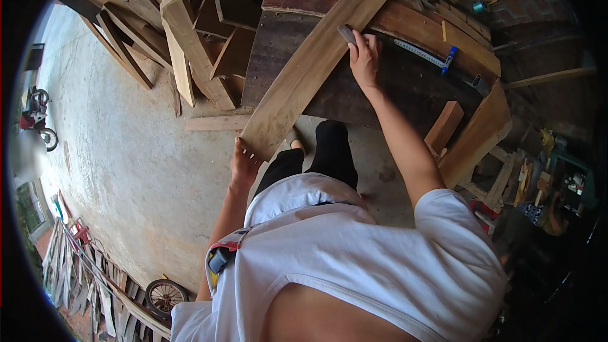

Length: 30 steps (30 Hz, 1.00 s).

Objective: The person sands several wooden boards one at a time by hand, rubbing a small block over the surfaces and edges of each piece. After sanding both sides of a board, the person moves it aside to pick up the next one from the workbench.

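A long wooden board (316, 50) lies slantwise over the dark workbench (278, 41), its near end jutting past the bench edge toward my body. My left hand (244, 164) grips that near end, fingers wrapped under its corner. Farther up the board, my right hand (365, 60) is closed around a small dark grey block (346, 33), held at the board's right edge. Whether the block presses on the wood cannot be made out. To the right of my right hand, a steel rule with a blue head (449, 60) rests on the bench.
Timber offcuts (196, 50) lean in a stack at the left of the bench. A reddish wood block (444, 123) and a curved slab (481, 130) are at the right. A tape measure (218, 259) hangs at my waist. A spoked wheel (166, 297) is at lower left.
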{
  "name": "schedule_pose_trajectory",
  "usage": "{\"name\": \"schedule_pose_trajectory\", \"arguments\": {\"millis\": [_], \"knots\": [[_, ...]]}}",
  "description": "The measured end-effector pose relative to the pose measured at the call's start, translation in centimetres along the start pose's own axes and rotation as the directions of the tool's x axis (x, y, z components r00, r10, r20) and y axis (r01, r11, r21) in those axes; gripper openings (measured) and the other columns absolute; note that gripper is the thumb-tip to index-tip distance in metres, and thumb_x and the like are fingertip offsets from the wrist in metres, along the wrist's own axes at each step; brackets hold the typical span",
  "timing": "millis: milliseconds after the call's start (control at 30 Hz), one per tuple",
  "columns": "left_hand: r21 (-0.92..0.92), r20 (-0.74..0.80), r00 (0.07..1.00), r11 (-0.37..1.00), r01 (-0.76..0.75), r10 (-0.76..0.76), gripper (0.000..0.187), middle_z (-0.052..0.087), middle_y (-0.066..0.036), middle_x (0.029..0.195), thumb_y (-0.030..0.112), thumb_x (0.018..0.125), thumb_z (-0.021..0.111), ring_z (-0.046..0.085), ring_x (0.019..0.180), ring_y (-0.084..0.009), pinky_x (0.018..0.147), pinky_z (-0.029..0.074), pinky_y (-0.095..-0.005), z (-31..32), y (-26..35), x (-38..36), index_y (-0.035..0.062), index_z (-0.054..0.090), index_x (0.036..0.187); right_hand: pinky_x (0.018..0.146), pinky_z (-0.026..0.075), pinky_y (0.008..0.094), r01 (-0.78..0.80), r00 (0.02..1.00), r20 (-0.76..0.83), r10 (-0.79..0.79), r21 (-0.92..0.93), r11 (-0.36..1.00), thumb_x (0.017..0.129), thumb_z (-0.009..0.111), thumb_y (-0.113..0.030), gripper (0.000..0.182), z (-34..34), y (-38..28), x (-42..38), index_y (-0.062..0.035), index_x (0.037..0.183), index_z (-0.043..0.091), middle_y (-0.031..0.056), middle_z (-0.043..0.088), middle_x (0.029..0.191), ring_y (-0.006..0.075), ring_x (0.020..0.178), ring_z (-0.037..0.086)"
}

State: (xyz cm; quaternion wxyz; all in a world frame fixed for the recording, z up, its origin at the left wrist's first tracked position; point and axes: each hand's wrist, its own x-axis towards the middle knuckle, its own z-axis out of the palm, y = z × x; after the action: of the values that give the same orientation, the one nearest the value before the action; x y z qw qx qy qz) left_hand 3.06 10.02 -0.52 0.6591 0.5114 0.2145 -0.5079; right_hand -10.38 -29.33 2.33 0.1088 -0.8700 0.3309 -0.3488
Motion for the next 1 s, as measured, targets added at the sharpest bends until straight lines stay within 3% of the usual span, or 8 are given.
{"name": "schedule_pose_trajectory", "arguments": {"millis": [167, 233, 400, 633, 700, 733, 833, 1000], "knots": [[0.824, -0.012, 0.789, 0.453, -0.340, 0.615, 0.085, 0.024, -0.023, 0.163, 0.055, 0.100, 0.057, 0.029, 0.149, -0.0391, 0.121, 0.024, -0.0539, 2.5, 0.9, -1.2, 0.0065, 0.023, 0.160, 0.086, 0.046, 0.0460, -0.057, 0.996, 0.073, 0.045, 0.157, 0.986, 0.089, 0.070, -0.005, 0.043, -0.3, -7.4, -5.0, -0.0056, 0.131, 0.061, 0.0144, 0.056, 0.111, 0.0348, 0.098, 0.054], [0.878, 0.475, 0.656, -0.363, -0.312, 0.586, 0.094, 0.017, -0.024, 0.166, 0.054, 0.094, 0.065, 0.023, 0.152, -0.0400, 0.121, 0.021, -0.0555, 4.1, 1.8, -2.6, 0.0073, 0.019, 0.162, 0.090, 0.051, 0.0432, 0.083, 0.938, 0.300, -0.173, 0.292, 0.953, 0.087, 0.070, -0.005, 0.044, -0.6, -11.6, -10.5, -0.0050, 0.130, 0.062, 0.0129, 0.057, 0.112, 0.0317, 0.103, 0.057], [0.820, 0.511, 0.760, -0.492, -0.292, 0.402, 0.123, 0.017, -0.025, 0.165, 0.033, 0.069, 0.089, 0.021, 0.151, -0.0421, 0.122, 0.018, -0.0559, 7.6, 1.6, -2.8, 0.0014, 0.014, 0.161, 0.090, 0.050, 0.0438, 0.193, 0.929, 0.248, -0.273, 0.305, 0.933, 0.086, 0.071, -0.005, 0.041, -0.3, -7.7, -6.5, -0.0052, 0.126, 0.063, 0.0116, 0.057, 0.111, 0.0315, 0.103, 0.057], [0.873, 0.402, 0.828, -0.435, -0.219, 0.391, 0.123, 0.025, -0.022, 0.162, 0.017, 0.059, 0.083, 0.028, 0.148, -0.0394, 0.120, 0.025, -0.0520, 8.5, 2.8, -2.4, 0.0030, 0.016, 0.162, 0.088, 0.049, 0.0464, -0.236, 0.951, -0.212, 0.223, -0.035, 0.971, 0.092, 0.069, -0.012, 0.030, 0.1, 7.0, 10.0, -0.0064, 0.121, 0.064, 0.0163, 0.058, 0.106, 0.0371, 0.103, 0.058], [0.859, 0.500, 0.866, 0.131, -0.494, -0.009, 0.121, 0.030, -0.023, 0.157, 0.014, 0.059, 0.082, 0.035, 0.145, -0.0376, 0.118, 0.033, -0.0445, 5.6, 5.5, -2.2, 0.0023, 0.018, 0.161, 0.088, 0.049, 0.0466, -0.170, 0.944, -0.289, 0.157, -0.019, 0.985, 0.093, 0.069, -0.014, 0.031, -1.6, 6.0, 10.3, -0.0078, 0.123, 0.064, 0.0158, 0.058, 0.107, 0.0376, 0.102, 0.058], [0.859, 0.499, 0.866, 0.138, -0.494, -0.007, 0.121, 0.030, -0.023, 0.157, 0.014, 0.059, 0.082, 0.035, 0.145, -0.0376, 0.118, 0.033, -0.0445, 4.6, 6.2, -2.0, 0.0023, 0.018, 0.161, 0.088, 0.049, 0.0466, -0.140, 0.947, -0.288, 0.139, 0.019, 0.990, 0.093, 0.070, -0.014, 0.032, -1.9, 5.2, 9.5, -0.0082, 0.124, 0.064, 0.0154, 0.059, 0.108, 0.0376, 0.102, 0.057], [0.772, 0.512, 0.652, 0.632, -0.065, -0.559, 0.088, 0.056, -0.019, 0.140, 0.014, 0.073, 0.076, 0.054, 0.131, -0.0279, 0.109, 0.046, -0.0416, 1.4, 8.4, -1.8, -0.0016, 0.041, 0.152, 0.086, 0.048, 0.0466, -0.052, 0.974, -0.215, 0.069, 0.083, 0.995, 0.090, 0.071, -0.009, 0.039, -2.3, 1.7, 6.6, -0.0075, 0.128, 0.061, 0.0148, 0.056, 0.110, 0.0366, 0.101, 0.058], [0.717, 0.177, 0.870, 0.666, 0.206, -0.459, 0.054, 0.071, -0.012, 0.112, 0.028, 0.086, 0.076, 0.069, 0.099, -0.0204, 0.085, 0.056, -0.0349, -2.2, 7.1, 0.2, -0.0056, 0.063, 0.127, 0.090, 0.046, 0.0444, 0.021, 0.999, 0.023, -0.028, 0.280, 0.960, 0.088, 0.071, -0.005, 0.039, -0.1, -2.8, 4.4, -0.0060, 0.126, 0.062, 0.0119, 0.054, 0.108, 0.0321, 0.102, 0.053]]}}
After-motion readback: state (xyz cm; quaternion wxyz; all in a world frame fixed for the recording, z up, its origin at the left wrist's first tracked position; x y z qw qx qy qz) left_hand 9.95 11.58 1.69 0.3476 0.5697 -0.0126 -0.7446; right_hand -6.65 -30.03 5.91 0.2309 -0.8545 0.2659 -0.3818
